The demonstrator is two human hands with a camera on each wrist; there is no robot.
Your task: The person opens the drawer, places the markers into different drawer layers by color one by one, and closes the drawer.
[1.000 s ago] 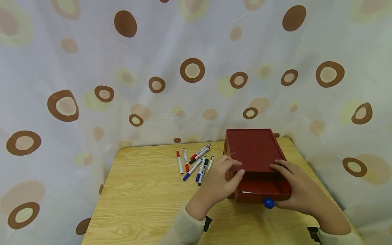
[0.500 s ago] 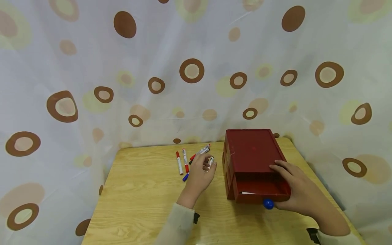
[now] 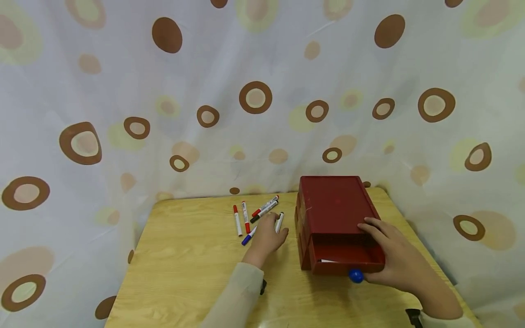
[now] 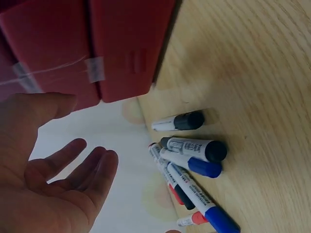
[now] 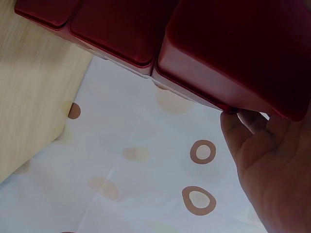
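Observation:
My left hand (image 3: 265, 238) reaches over white markers on the table, fingers loosely bent. In the left wrist view it holds nothing, and the fingers (image 4: 99, 179) stand apart from a black-capped marker (image 4: 178, 121) and a blue-capped marker (image 4: 201, 198). My right hand (image 3: 399, 264) grips the front right of the red drawer unit (image 3: 338, 205). Its fingertips rest at the unit's top edge, and its thumb lies by the blue knob of the pulled-out top drawer (image 3: 348, 269). A white piece shows inside that drawer.
Red-capped markers (image 3: 238, 221) lie further left on the wooden table (image 3: 184, 264). A spotted curtain (image 3: 254, 136) hangs behind the table and along both sides. In the right wrist view, several drawer fronts (image 5: 121, 34) line up beside the hand.
My left hand has moved left from the drawer's front corner to the markers. The right hand stays at the drawer unit, and the drawer remains pulled out.

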